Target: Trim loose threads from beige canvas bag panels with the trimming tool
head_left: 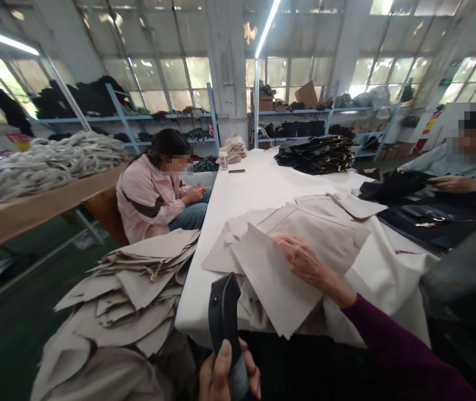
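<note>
From here I see my left hand [232, 370] clenched round a black tool [223, 309] at the table's [194, 303] near edge, toward its left corner; my right hand [305, 264], fingers loosely extended, unclenched, touches beige pieces [280, 284] overhanging that edge.

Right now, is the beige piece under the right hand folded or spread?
Spread: the beige piece lies flat under the right hand, its edges and lower corner showing, no fold visible.

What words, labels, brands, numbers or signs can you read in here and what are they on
No text is readable:
Red and yellow sign, left: too blurred.
Red and yellow strip, right: too blurred.
Green sign, upper right: too small.
White container on the table: too small.
</note>
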### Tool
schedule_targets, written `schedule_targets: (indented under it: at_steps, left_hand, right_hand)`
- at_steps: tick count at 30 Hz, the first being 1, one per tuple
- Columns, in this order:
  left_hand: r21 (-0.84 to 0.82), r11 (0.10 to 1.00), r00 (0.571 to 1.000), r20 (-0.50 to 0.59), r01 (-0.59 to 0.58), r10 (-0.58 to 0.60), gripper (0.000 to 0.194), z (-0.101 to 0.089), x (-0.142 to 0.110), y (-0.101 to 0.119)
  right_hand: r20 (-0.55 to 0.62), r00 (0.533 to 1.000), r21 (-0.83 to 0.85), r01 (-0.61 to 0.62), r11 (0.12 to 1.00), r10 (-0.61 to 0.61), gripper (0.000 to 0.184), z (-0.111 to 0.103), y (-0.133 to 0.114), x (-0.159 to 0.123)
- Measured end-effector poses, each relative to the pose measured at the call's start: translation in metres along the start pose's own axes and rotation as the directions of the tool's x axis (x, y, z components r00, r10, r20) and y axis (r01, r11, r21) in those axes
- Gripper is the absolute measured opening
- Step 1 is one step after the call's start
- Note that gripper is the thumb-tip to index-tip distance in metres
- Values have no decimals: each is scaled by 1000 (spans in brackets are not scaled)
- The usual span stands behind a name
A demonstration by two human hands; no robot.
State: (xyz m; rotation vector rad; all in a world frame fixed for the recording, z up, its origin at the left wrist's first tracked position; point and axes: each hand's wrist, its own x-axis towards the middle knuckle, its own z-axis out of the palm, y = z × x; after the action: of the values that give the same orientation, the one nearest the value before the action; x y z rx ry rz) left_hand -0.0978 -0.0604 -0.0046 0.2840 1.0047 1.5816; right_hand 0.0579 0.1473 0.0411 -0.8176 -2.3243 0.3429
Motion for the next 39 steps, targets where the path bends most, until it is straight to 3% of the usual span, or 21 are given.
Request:
schedule_targets:
  at_steps: [5,10,15,20,25,29,33,35,39]
  left_hand:
    - [29,999,999,31,20,-20,42,8,-5,-6]
    - [56,998,999,30,22,-24,42,15,-7,-11]
    - [60,998,1000,-2,31,-31,46,21,0,-11]
    - [72,997,1000,5,-5,4,47,27,11,-6]
    - [85,995,999,16,-46,45,49,35,24,0]
    - [77,996,997,67,-49,44,48,43,33,-2]
    - [93,995,996,89,-26,18,46,46,35,-5]
    - [102,995,996,83,-21,13,44,44,32,-5]
    - [93,996,997,71,-3,-3,41,39,26,-3]
  right_hand:
    - [14,999,-49,-37,998,38,43,21,13,-29]
    - [-159,973,41,-160,986,165,43,40,18,-26]
    - [-273,921,155,-242,958,277,32,42,21,-22]
    - [-260,904,216,-289,932,341,22,42,19,-26]
    - [-257,886,239,-328,914,386,25,40,16,-31]
    - [-235,896,249,-320,914,378,19,31,10,-36]
    - [-244,900,243,-304,921,362,21,11,1,-60]
    - [-304,871,220,-330,918,386,21,-4,0,-78]
    - [-494,759,82,-445,892,424,24,-42,5,-103]
